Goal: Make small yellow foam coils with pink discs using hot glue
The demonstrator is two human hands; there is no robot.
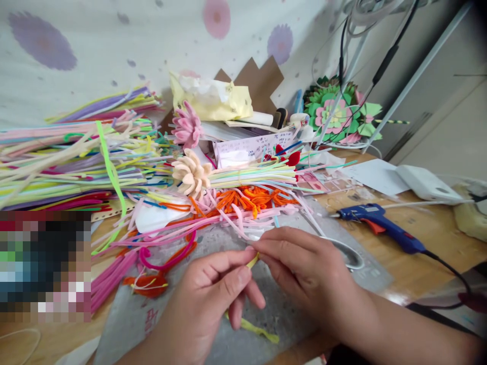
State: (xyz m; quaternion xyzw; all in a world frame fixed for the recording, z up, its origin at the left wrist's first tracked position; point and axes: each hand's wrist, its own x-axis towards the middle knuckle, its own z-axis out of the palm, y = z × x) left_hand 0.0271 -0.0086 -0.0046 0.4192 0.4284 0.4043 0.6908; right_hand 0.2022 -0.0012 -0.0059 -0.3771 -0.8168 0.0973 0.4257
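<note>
While both hands meet above the grey mat (274, 309), the left hand (213, 299) and right hand (308, 274) each close their grip on a yellow stem (253, 261); a glue gun (380, 225) lies near.

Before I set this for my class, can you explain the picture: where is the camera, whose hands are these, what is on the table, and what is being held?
The one picture comes from a camera worn on a person's head, looking down at their own bare hands; there is no machine. The left hand and right hand meet over a grey mat and pinch a yellow pipe cleaner between their fingertips; its tail lies on the mat below. Behind them lie a heap of pipe cleaners, a peach flower and a pink flower. To the right a blue glue gun lies on the wooden table. The blurred block at left cannot be read.
</note>
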